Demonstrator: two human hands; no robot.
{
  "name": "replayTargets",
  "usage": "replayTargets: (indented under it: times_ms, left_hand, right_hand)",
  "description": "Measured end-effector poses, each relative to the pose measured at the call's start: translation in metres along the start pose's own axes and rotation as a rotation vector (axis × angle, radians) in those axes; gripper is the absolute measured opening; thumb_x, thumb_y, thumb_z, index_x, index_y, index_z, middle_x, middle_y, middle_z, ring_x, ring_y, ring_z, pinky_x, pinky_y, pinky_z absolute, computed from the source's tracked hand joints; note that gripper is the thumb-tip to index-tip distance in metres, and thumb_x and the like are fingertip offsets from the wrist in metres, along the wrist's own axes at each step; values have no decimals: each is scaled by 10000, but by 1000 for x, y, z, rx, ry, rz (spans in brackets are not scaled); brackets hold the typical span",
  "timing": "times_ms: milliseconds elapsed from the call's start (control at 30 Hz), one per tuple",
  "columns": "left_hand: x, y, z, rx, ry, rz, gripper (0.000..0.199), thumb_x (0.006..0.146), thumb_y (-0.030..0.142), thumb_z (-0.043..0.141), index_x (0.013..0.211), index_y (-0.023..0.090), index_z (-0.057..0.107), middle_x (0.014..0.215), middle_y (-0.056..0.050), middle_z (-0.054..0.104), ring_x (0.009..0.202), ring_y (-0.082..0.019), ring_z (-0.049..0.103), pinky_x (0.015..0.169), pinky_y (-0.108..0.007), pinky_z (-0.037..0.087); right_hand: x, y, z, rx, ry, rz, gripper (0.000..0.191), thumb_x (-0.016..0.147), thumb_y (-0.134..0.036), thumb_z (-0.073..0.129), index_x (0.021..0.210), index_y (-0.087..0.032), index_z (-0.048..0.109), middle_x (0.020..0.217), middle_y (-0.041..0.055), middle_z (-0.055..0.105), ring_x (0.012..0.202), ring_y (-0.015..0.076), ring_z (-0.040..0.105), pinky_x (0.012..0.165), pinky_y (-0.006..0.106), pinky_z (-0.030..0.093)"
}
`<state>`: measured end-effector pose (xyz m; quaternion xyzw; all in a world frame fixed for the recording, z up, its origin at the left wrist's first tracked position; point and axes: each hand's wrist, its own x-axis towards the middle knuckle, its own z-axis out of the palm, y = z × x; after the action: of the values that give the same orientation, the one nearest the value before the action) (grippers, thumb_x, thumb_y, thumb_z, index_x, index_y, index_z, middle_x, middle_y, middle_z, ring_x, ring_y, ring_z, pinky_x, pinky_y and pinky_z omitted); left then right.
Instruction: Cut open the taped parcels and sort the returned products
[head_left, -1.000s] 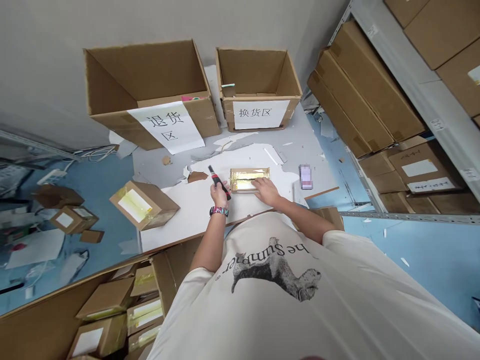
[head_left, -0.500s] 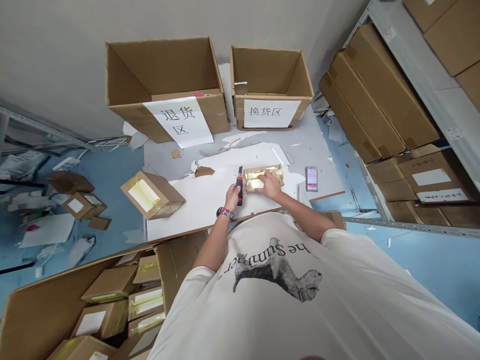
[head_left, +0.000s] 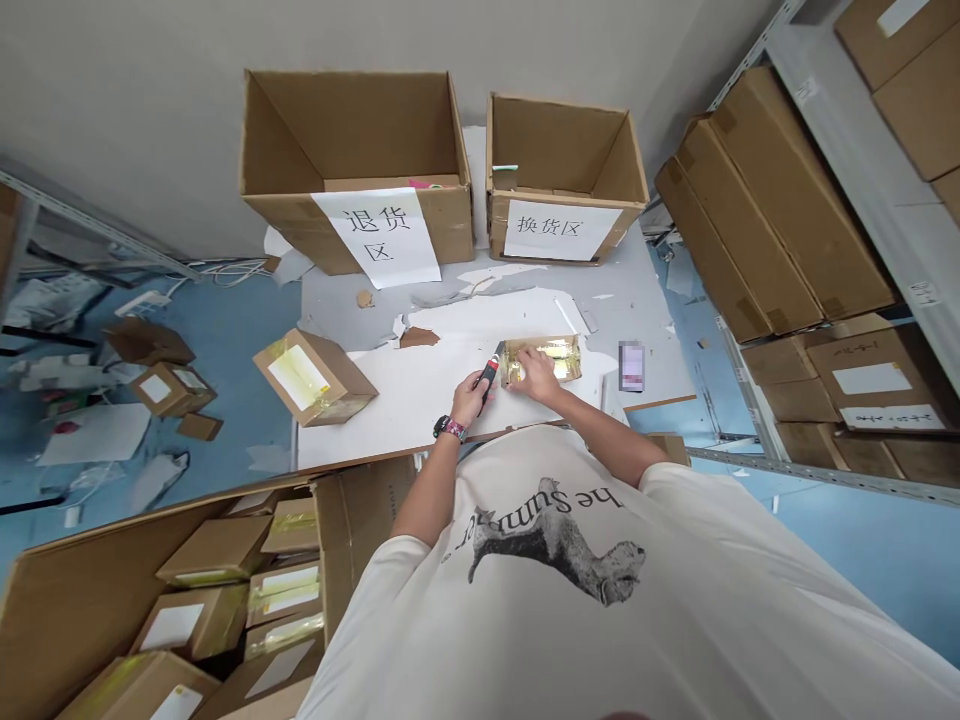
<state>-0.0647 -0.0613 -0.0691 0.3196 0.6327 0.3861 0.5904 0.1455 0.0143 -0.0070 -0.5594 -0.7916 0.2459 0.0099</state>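
My left hand, with a watch and a patterned band at the wrist, is closed round a black-and-red utility knife. The blade points up and to the right, at the left end of a small cardboard box wrapped in shiny yellowish tape. Whether the blade touches the box I cannot tell. My right hand holds that box from above, its fingers bent over the left part of the top and hiding some of it. The box lies on the white-covered table.
Two large open cartons with paper signs, a left carton and a right carton, stand at the back. A taped box sits at the left, a phone at the right. Below left is a bin of parcels; shelving rises at the right.
The knife has tilted from nearly upright to the right, bringing its blade to the box's left end. My right hand has moved leftward along the box. The view has shifted slightly.
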Motion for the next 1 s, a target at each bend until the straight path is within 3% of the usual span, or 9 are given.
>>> replayTargets:
  times_ms: [200, 367, 533, 800, 1000]
  left_hand:
    - [-5, -7, -28, 129, -104, 18, 519, 1033, 444, 711, 1445, 149, 823, 887, -48, 796, 660, -165, 673, 685, -297, 601]
    - [1, 0, -41, 173, -180, 39, 597, 1040, 455, 690, 1540, 142, 788, 868, -44, 777, 630, -158, 641, 646, -288, 574]
    - [5, 9, -44, 306, -198, 133, 565, 1045, 447, 661, 1521, 185, 813, 880, -37, 780, 645, -156, 642, 674, -285, 568]
    - [9, 31, -57, 353, -322, -3, 614, 1029, 481, 678, 1546, 173, 801, 754, -16, 705, 608, -172, 603, 625, -291, 524]
    - [12, 53, -44, 651, -239, 187, 511, 1050, 431, 607, 1460, 243, 847, 836, -20, 781, 648, -182, 670, 711, -310, 506]
  right_hand:
    - [-8, 5, 2, -25, 43, -59, 508, 908, -418, 930, 1343, -227, 751, 1534, 189, 700, 1352, 415, 676, 1303, 580, 403]
    - [-6, 8, 2, -21, 36, -114, 467, 917, -415, 905, 1323, -249, 745, 1516, 183, 732, 1403, 411, 689, 1400, 664, 274]
    - [-2, 10, 0, -9, 35, -131, 447, 893, -406, 910, 1280, -268, 734, 1480, 164, 766, 1380, 403, 722, 1432, 694, 203]
    - [0, 11, -3, -21, -17, -134, 377, 881, -420, 893, 1164, -265, 698, 1327, 126, 807, 1263, 383, 771, 1439, 692, 148]
    - [6, 10, -6, -25, -47, -136, 351, 868, -420, 905, 1090, -269, 679, 1214, 94, 836, 1161, 373, 792, 1416, 724, 196]
